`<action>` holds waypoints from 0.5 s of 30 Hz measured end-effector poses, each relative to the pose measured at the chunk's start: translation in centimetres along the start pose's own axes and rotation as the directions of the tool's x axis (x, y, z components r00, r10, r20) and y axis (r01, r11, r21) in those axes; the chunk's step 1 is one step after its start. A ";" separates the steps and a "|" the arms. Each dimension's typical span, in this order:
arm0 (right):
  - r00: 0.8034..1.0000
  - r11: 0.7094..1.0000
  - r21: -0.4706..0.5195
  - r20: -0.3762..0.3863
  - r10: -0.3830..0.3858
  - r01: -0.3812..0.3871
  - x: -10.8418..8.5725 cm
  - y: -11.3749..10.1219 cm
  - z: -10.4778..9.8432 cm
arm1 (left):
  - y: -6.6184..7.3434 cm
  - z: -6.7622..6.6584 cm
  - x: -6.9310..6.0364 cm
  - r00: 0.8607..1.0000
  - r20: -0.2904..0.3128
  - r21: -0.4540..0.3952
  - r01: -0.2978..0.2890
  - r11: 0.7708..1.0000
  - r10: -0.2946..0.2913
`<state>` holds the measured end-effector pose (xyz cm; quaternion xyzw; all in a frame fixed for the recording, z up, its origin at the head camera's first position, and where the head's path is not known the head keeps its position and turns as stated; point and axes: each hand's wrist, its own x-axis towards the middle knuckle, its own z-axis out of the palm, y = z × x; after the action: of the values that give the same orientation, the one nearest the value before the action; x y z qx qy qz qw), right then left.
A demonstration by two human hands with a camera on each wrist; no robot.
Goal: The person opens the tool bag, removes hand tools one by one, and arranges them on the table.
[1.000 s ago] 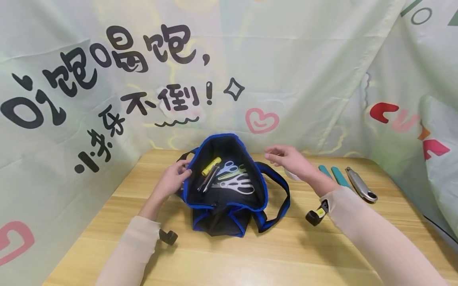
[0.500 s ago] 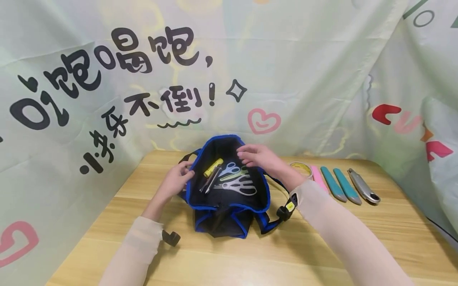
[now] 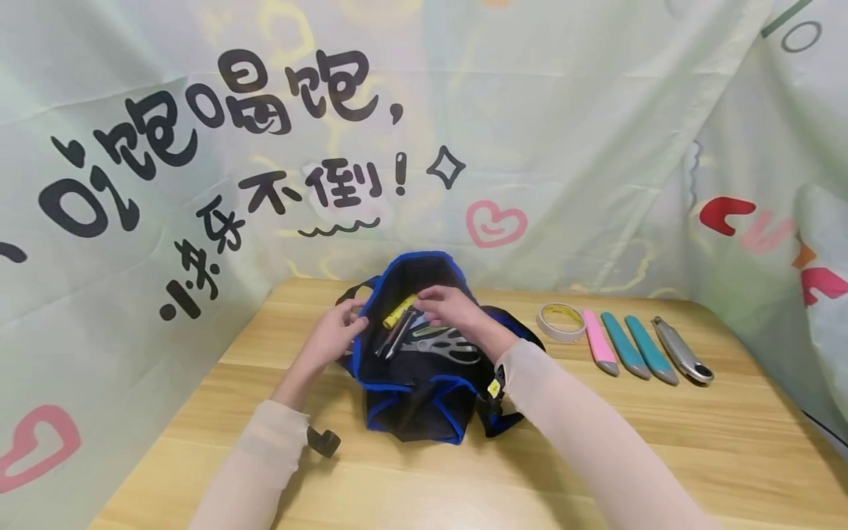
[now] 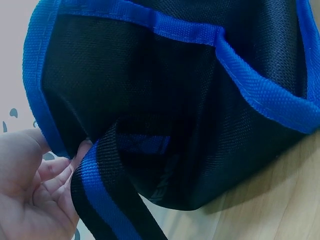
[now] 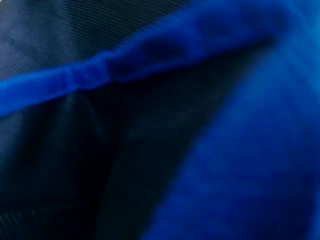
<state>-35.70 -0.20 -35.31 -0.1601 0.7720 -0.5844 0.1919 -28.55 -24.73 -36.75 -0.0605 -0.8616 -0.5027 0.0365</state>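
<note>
A black tool bag [image 3: 419, 408] with blue trim stands on the table, its mouth facing me. My left hand [image 3: 334, 331] grips the bag's left rim; in the left wrist view the thumb of the left hand [image 4: 32, 187] lies at the blue edging, beside the striped strap [image 4: 107, 192]. Over the bag's mouth is my right hand [image 3: 457, 309], fingers slightly bent near a yellow tube [image 3: 400, 312] and dark pens [image 3: 397, 335], with nothing visibly held. Grey-handled scissors [image 3: 450, 346] lie inside, partly covered by the right hand, as are the blue and green scissors. The right wrist view shows only blurred bag fabric [image 5: 55, 150].
Right of the bag lie a tape roll [image 3: 562, 322], a pink utility knife [image 3: 601, 344], two teal knives [image 3: 626, 346] and a silver box cutter [image 3: 682, 352]. A printed cloth [image 3: 583, 147] hangs behind the table [image 3: 424, 493]. A strap loop [image 3: 503, 423] trails at the bag's right.
My right hand has moved left and down from beside the bag into its mouth, uncovering the tape roll and knives. The left hand has stayed at the rim.
</note>
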 end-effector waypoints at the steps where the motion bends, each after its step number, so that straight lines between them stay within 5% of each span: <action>1: 1.000 1.000 0.008 -0.009 0.005 -0.005 0.2 0.3 0.3 | 0.0 0.0 0.0 1.000 0.002 -0.003 -0.002 1.000 0.002; 9: 0.993 0.996 0.025 -0.077 0.090 -0.089 1.3 1.9 2.9 | -0.2 -0.1 -0.2 1.000 0.003 0.017 -0.002 1.000 0.002; 15: 0.978 0.981 -0.128 -0.170 0.122 -0.145 2.6 3.2 4.7 | -0.4 0.2 -0.2 1.000 0.017 -0.016 -0.010 1.000 0.010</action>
<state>-35.77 -4.55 -39.80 -0.0731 0.8331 -0.5256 0.1560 -28.44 -24.74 -37.24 -0.0695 -0.8575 -0.5089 0.0310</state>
